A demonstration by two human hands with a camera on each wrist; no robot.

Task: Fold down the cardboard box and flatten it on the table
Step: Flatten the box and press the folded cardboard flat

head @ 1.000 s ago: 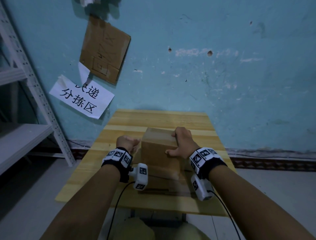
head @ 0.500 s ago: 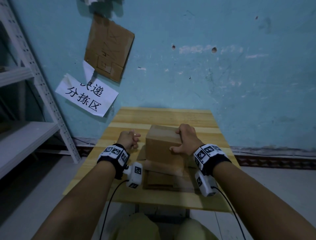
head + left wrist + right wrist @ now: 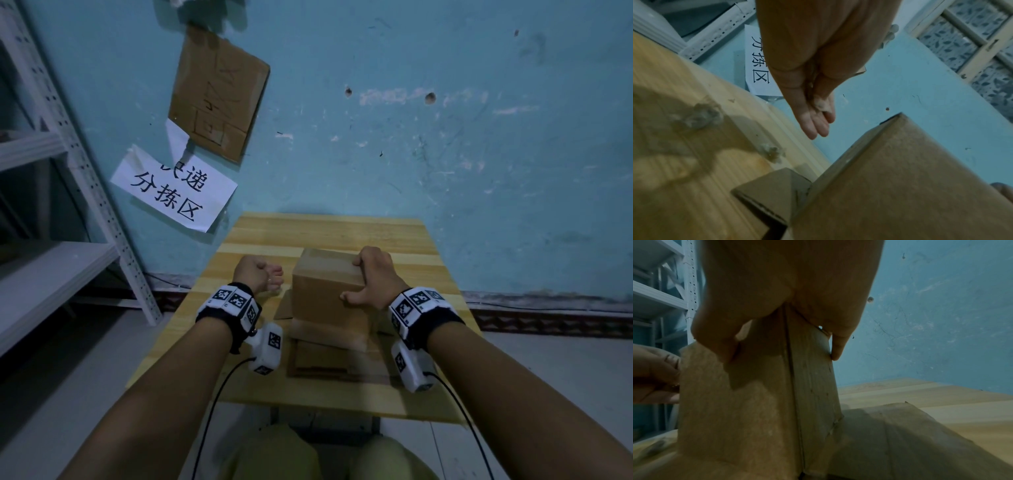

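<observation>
A brown cardboard box (image 3: 327, 291) stands upright in the middle of the wooden table (image 3: 325, 229), its bottom flaps (image 3: 322, 359) splayed flat toward me. My right hand (image 3: 371, 277) grips the box's upper right edge, thumb on the near face and fingers over the top. In the right wrist view the thumb (image 3: 715, 337) and a fingertip (image 3: 836, 350) pinch the box (image 3: 756, 402) at its corner. My left hand (image 3: 262, 274) hovers just left of the box, apart from it. The left wrist view shows its fingers (image 3: 813, 123) straight and holding nothing, beside the box (image 3: 900, 178) and a side flap (image 3: 772, 191).
A blue wall runs right behind the table's far edge, with a paper sign (image 3: 173, 192) and a cardboard piece (image 3: 219, 92) stuck on it. A white metal shelf rack (image 3: 68, 171) stands at the left. Small dust clumps (image 3: 701, 116) lie on the table left of the box.
My left hand has come off the box's left side and drawn a little away, fingers straightened. My right hand keeps its grip on the box's upper right edge. The head view shifted slightly.
</observation>
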